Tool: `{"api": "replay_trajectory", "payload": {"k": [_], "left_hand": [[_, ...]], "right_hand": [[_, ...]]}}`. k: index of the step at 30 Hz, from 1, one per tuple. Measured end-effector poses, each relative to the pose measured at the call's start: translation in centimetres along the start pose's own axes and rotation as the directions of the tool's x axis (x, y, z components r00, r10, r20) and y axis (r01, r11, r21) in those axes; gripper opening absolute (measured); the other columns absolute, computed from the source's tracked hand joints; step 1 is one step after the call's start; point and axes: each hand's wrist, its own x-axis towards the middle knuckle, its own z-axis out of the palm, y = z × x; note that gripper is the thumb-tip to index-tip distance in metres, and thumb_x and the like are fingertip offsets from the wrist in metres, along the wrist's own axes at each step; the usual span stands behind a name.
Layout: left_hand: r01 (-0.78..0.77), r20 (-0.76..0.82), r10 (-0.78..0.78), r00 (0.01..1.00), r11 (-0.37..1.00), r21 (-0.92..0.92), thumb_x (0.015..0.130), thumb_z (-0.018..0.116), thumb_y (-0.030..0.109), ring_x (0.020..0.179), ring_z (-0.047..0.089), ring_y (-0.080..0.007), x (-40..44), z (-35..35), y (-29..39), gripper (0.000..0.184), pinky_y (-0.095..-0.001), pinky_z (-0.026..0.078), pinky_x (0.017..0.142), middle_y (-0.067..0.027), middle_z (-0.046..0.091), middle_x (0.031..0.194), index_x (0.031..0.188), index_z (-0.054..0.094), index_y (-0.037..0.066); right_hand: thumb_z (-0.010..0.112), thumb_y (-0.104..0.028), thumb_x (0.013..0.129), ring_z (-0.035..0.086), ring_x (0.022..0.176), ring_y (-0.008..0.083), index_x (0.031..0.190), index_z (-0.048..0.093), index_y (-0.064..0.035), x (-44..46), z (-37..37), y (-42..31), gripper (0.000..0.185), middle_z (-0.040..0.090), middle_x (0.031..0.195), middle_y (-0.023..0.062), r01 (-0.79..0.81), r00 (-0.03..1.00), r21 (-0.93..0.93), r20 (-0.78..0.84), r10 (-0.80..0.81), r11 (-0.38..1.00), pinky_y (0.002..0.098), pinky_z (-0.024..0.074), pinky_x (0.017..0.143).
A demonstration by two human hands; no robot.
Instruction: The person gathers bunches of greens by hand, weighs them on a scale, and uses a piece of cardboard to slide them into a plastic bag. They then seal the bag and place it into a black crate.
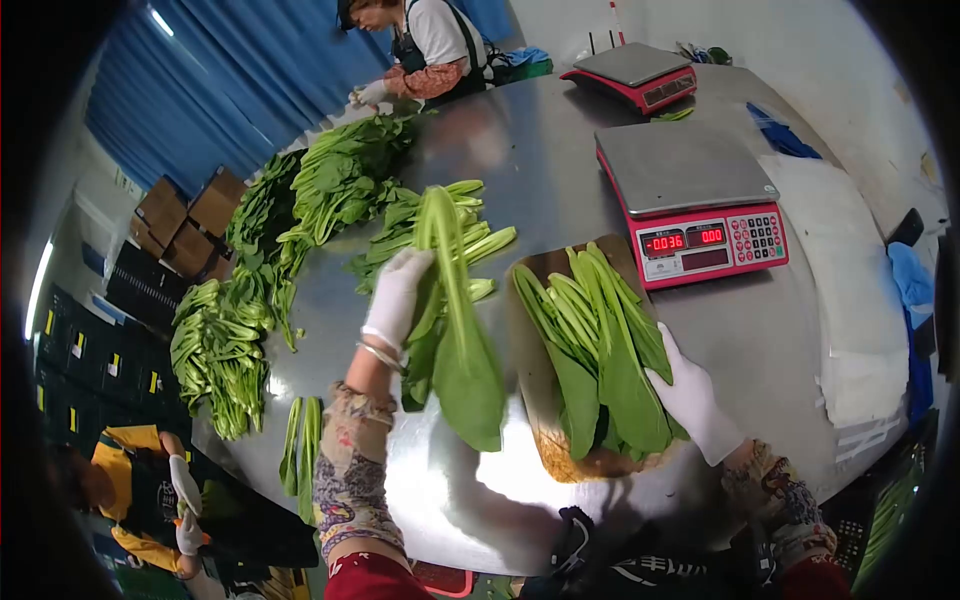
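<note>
My left hand, in a white glove, is closed around a few stalks of choy sum-like leafy greens. Their pale stems point up and the broad leaves hang down over the table. Beneath my right hand, also gloved, lies a brown tray with a bunch of the same greens. That hand rests against the leaves on the tray's right side, thumb and fingers apart; some fingertips are hidden. Behind my left hand is a small pile of greens.
A red scale with lit digits stands behind the tray, and another scale farther back. Large heaps of greens line the left edge. White sheets lie right. Co-workers stand across the table and at left.
</note>
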Motion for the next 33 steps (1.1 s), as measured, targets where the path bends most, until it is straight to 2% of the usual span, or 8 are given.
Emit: {"api": "replay_trajectory", "payload": {"k": [5,9,12,16,19,23,26,33], "left_hand": [[0.080,0.149,-0.228,0.962,0.759,0.646,0.090,0.055,0.039,0.114,0.053,-0.0294,2.1,3.5,-8.4,0.052,-0.0390,0.045,0.091,-0.0163,0.055,0.125,0.128,0.049,0.004],[-0.270,0.224,0.593,0.773,-0.012,0.963,0.080,0.060,0.017,0.117,0.050,-0.0306,4.8,1.7,-14.0,0.044,-0.0518,0.034,0.101,-0.0181,0.054,0.125,0.122,0.052,0.007],[-0.164,0.194,0.117,0.974,-0.228,0.960,0.083,0.057,0.019,0.108,0.056,-0.0298,4.4,-0.3,-14.1,0.037,-0.0557,0.031,0.102,-0.0181,0.059,0.116,0.118,0.053,0.008],[-0.108,-0.014,0.382,0.924,0.296,0.949,0.089,0.056,0.028,0.070,0.064,-0.0316,4.8,-1.3,-13.5,0.027,-0.0419,0.050,0.062,-0.0155,0.066,0.077,0.095,0.063,0.003],[0.279,-0.044,-0.277,0.960,0.958,0.070,0.094,0.053,0.025,0.063,0.060,-0.0170,1.1,2.9,-6.9,0.027,-0.0327,0.053,0.059,-0.0053,0.059,0.078,0.099,0.058,0.000],[0.126,-0.079,-0.103,0.992,0.915,0.384,0.088,0.061,0.031,0.071,0.061,-0.0256,1.5,2.7,-9.4,0.034,-0.0378,0.052,0.070,-0.0121,0.060,0.082,0.103,0.057,0.000],[0.150,-0.176,0.560,0.809,0.093,0.984,0.081,0.062,0.044,0.092,0.061,-0.0407,-0.7,3.5,-10.3,0.059,-0.0433,0.048,0.082,-0.0272,0.059,0.106,0.119,0.053,-0.001],[0.173,0.070,-0.220,0.973,0.897,0.407,0.089,0.057,0.012,0.061,0.065,-0.0226,-4.9,7.5,-9.4,0.035,-0.0340,0.051,0.054,-0.0163,0.062,0.067,0.118,0.049,-0.005]], "right_hand": [[0.061,-0.025,0.085,0.062,0.083,0.0375,0.144,0.022,-0.0154,-0.1,0.1,-0.1,0.072,0.063,0.102,0.0188,-0.047,0.998,-0.009,0.031,0.047,0.999,0.0432,0.0499,0.073],[0.060,-0.021,0.086,0.061,0.091,0.0397,0.146,0.020,-0.0202,-0.1,-0.6,0.1,0.072,0.062,0.106,0.0216,-0.108,0.991,0.036,0.088,0.104,0.994,0.0426,0.0485,0.078],[0.060,-0.023,0.087,0.061,0.088,0.0407,0.146,0.018,-0.0212,0.2,-0.6,-0.1,0.073,0.062,0.098,0.0248,-0.157,0.977,0.018,0.152,0.152,0.987,0.0429,0.0486,0.077],[0.060,-0.028,0.086,0.062,0.083,0.0405,0.146,0.018,-0.0210,0.2,-0.5,0.3,0.074,0.063,0.094,0.0237,-0.148,0.980,-0.028,0.130,0.150,0.989,0.0442,0.0491,0.073],[0.059,-0.031,0.085,0.062,0.079,0.0398,0.145,0.020,-0.0193,0.0,0.4,0.9,0.072,0.065,0.092,0.0216,-0.050,0.998,-0.003,0.034,0.050,0.999,0.0454,0.0495,0.071],[0.060,-0.031,0.085,0.062,0.086,0.0401,0.144,0.023,-0.0193,0.1,-0.5,0.2,0.070,0.063,0.099,0.0234,-0.148,0.981,-0.002,0.127,0.147,0.989,0.0447,0.0491,0.077],[0.059,-0.032,0.085,0.061,0.094,0.0398,0.144,0.025,-0.0164,-0.2,-1.3,-0.6,0.069,0.062,0.104,0.0255,-0.194,0.976,0.206,0.138,0.168,0.959,0.0428,0.0475,0.084],[0.060,-0.019,0.083,0.062,0.081,0.0397,0.139,0.038,-0.0145,1.1,-2.8,-3.5,0.060,0.063,0.085,0.0243,0.006,1.000,0.212,0.000,-0.006,0.977,0.0440,0.0482,0.076]]}}
